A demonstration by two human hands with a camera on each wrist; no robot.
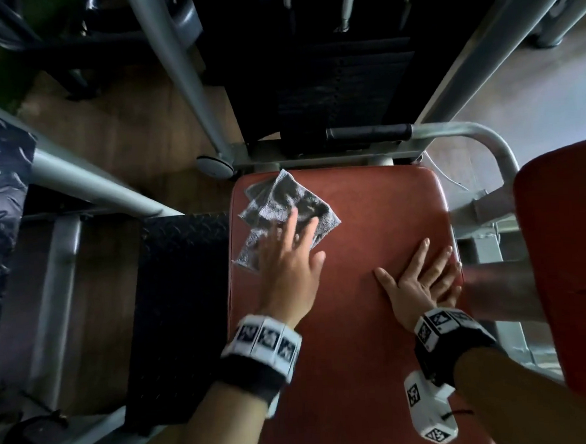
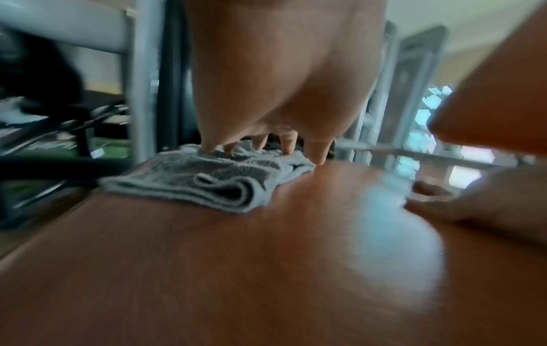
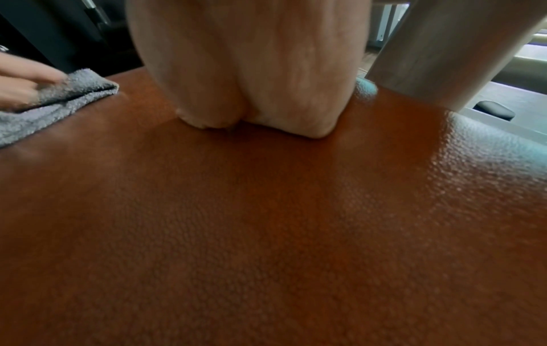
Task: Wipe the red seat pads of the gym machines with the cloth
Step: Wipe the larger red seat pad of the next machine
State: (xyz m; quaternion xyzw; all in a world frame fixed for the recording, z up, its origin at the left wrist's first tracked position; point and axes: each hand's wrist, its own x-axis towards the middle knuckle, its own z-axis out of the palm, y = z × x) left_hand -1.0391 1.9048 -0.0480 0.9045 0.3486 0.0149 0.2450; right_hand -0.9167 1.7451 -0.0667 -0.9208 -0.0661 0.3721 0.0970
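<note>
Seat pad [image 1: 351, 320], red, carries both hands: near its right edge the right hand [image 1: 420, 283] lies flat and holds nothing; farther, at the far left corner, the left hand [image 1: 286, 259] presses straight fingers on the grey cloth [image 1: 283, 202], which reaches beyond them toward the far edge. Motion blur hides its exact folds.

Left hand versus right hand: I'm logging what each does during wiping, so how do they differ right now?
The left hand presses its spread fingers on the grey cloth at the seat pad's far left corner; the right hand lies on bare red vinyl by the pad's right edge, touching no cloth. The left hand looks motion-blurred, the right sharper. Both are open, palms down, on the same pad.
</note>
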